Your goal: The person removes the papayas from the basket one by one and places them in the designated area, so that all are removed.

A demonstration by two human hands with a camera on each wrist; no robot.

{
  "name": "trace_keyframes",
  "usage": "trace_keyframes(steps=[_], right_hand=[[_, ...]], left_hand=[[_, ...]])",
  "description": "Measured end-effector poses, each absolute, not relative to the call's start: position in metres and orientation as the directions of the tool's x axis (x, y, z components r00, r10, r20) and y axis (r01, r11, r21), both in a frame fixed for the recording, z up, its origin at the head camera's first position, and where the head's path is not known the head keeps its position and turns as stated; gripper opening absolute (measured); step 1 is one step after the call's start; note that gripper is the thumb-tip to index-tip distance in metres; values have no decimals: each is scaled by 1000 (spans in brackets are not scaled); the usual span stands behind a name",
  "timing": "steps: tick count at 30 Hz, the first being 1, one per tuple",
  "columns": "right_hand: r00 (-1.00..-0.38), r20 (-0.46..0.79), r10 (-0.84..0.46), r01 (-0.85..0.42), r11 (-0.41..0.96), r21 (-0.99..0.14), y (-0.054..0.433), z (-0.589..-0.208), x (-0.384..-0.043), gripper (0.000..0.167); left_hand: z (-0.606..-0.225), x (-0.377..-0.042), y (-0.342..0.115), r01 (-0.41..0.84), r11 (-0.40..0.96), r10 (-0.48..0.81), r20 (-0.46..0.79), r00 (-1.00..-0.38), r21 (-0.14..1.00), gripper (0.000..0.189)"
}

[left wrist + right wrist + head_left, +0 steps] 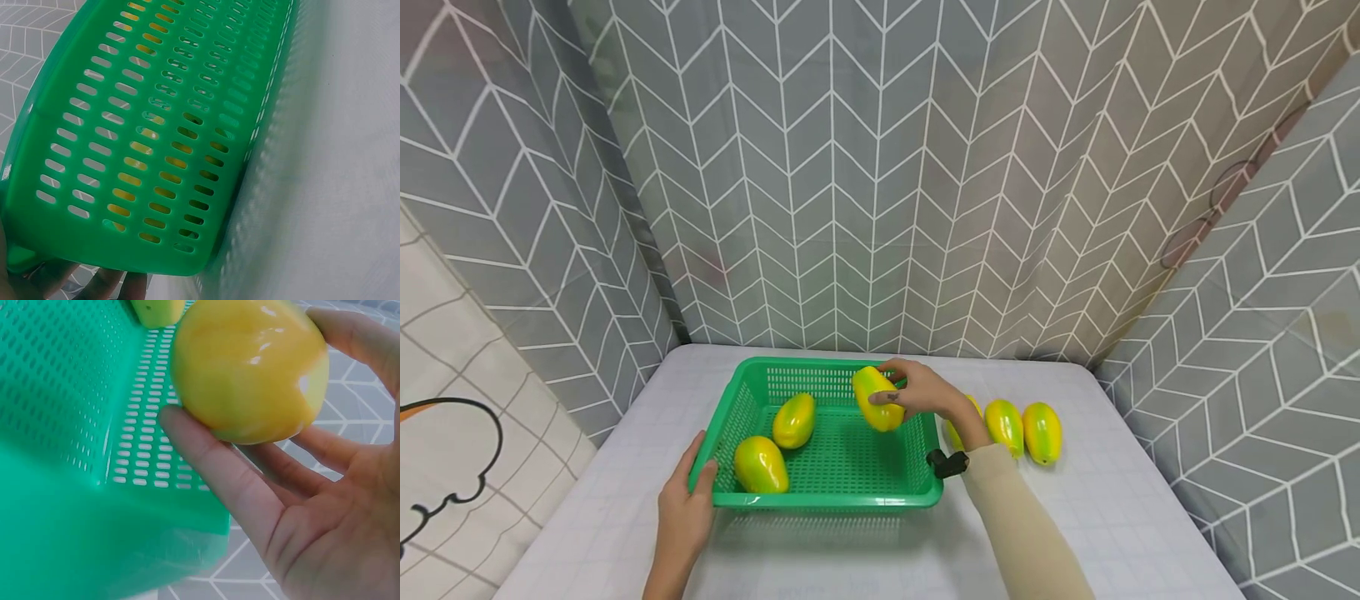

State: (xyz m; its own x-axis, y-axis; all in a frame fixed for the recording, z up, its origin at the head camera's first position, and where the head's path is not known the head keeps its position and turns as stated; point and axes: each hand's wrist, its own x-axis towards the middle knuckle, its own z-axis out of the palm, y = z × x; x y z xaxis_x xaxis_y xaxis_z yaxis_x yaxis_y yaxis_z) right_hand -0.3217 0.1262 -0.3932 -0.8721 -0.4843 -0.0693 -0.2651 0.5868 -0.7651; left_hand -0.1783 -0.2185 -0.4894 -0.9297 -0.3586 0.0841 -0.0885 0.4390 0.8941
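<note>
With twelve at the desk's (1135,533) far edge, the left hand (685,504) comes first: its thumb and fingers pinch the rim of the green basket (827,501) at the near-left corner. Inside the basket, the nearer yellow fruit (762,465) sits toward eight o'clock from the middle, the farther yellow fruit (794,421) toward ten. The held fruit (867,387) is over the basket's right half, toward the back wall, its long axis running from eleven to five o'clock. It lies toward nine o'clock from the palm of the right hand (917,390), much the nearer hand, whose fingers are curved around its sides, pinching it. It looks raised above the slotted floor, though whether its lower end touches I cannot tell. Toward four o'clock from that hand, outside the basket, lie a partly hidden fruit (972,402) behind the forearm, then a middle fruit (1004,425) and a rightmost fruit (1042,433).
</note>
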Motion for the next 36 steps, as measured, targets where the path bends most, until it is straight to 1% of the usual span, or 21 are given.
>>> trace_keyframes(steps=[7, 14, 28, 36], right_hand=[[-892, -67, -448, -218, 555, -803, 144, -390, -321, 66], [-912, -72, -404, -172, 535, -827, 161, -387, -316, 67], [-955, -57, -293, -120, 551, -826, 189, -387, -304, 68], [-969, -65, -239, -83, 560, -824, 204, -389, -296, 73]], left_hand=[[-489, -178, -219, -90, 439, -359, 82, -930, 894, 58], [-488, -178, -219, -99, 436, -371, 78, -925, 894, 57], [-490, -178, -218, -80, 433, -367, 95, -925, 898, 57], [-490, -177, -217, -74, 437, -373, 106, -922, 896, 57]])
